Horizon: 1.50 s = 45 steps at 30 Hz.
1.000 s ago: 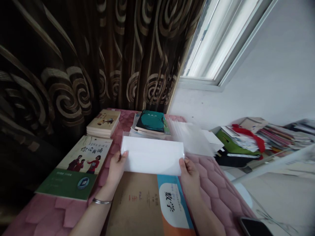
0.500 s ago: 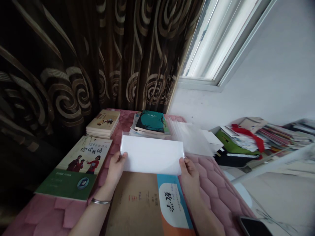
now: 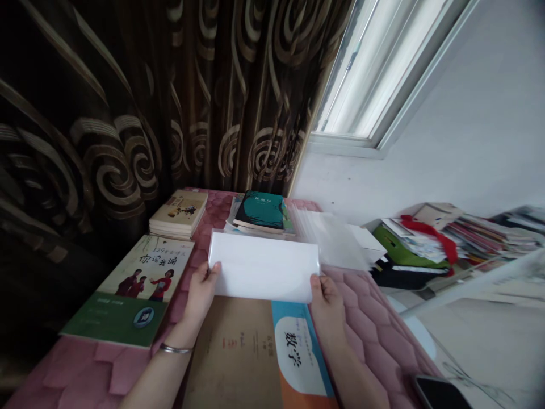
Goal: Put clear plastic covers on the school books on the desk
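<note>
Between my two hands is a flat white rectangle (image 3: 264, 267) with a clear, shiny edge; it looks like paper in a plastic sleeve, though I cannot tell for sure. My left hand (image 3: 203, 288) pinches its left end, thumb on top. At the right end, my right hand (image 3: 327, 298) grips it the same way, fingers curled. Just below the white piece lies a textbook (image 3: 238, 352) with a brown, blue and orange cover, its upper edge partly hidden. To the left of my left hand is a green and cream book (image 3: 128, 295) showing three figures.
A stack of tan books (image 3: 179, 213) and a teal book (image 3: 260, 210) on papers stand at the back. Translucent plastic sheets (image 3: 336, 238) lie right of them. A phone (image 3: 440, 392) is at lower right, and a crowded shelf (image 3: 430, 289) stands beyond the pink padded surface (image 3: 366, 318).
The white piece has tilted up very slightly, its top edge a little higher. Both hands keep their hold, and the books have not moved.
</note>
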### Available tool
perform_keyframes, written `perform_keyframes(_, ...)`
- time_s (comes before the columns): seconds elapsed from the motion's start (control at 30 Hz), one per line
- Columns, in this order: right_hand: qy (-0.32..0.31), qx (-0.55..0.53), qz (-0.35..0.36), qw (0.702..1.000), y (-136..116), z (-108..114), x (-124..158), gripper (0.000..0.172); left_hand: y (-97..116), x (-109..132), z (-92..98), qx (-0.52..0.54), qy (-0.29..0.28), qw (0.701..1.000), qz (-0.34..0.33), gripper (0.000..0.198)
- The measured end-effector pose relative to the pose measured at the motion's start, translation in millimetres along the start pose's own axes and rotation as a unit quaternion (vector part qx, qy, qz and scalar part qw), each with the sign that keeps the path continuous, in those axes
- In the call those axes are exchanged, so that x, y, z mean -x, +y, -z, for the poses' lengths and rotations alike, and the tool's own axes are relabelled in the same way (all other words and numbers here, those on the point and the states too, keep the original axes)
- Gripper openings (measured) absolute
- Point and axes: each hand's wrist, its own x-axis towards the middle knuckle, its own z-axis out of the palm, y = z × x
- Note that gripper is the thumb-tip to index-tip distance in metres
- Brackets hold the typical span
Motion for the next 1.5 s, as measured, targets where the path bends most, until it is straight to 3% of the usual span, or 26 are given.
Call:
perform_keyframes(0.3, -0.032, -0.125, -0.042, 0.991, -1, -1, 0, 0.035, 2, -2, 0.9, 0.039, 0.000, 0.999, 0.015, 0.039)
perform_keyframes(0.57, -0.016, -0.017, 0.006, 1.000, -8, 2, 0, 0.039, 5, 0, 0.3, 0.003, -0.008, 1.000, -0.004, 0.041)
perform_keyframes(0.8, -0.014, 0.053, 0.009, 0.998, -15, 3, 2, 0.040, -6, -3, 3.2, -0.017, -0.013, 1.000, -0.011, 0.042)
perform_keyframes(1.0, -0.006, 0.026, 0.007, 1.000, -8, 1, 1, 0.042, -11, -4, 2.7, -0.035, -0.016, 0.999, -0.017, 0.045)
perform_keyframes(1.27, -0.058, -0.164, -0.041, 0.984, -3, -2, 0, 0.034, -9, -2, 0.5, -0.023, -0.003, 0.999, -0.024, 0.047)
perform_keyframes(1.5, -0.041, -0.084, -0.024, 0.995, 0, 0, -4, 0.038, -6, -3, 0.7, -0.028, -0.004, 0.999, -0.026, 0.043)
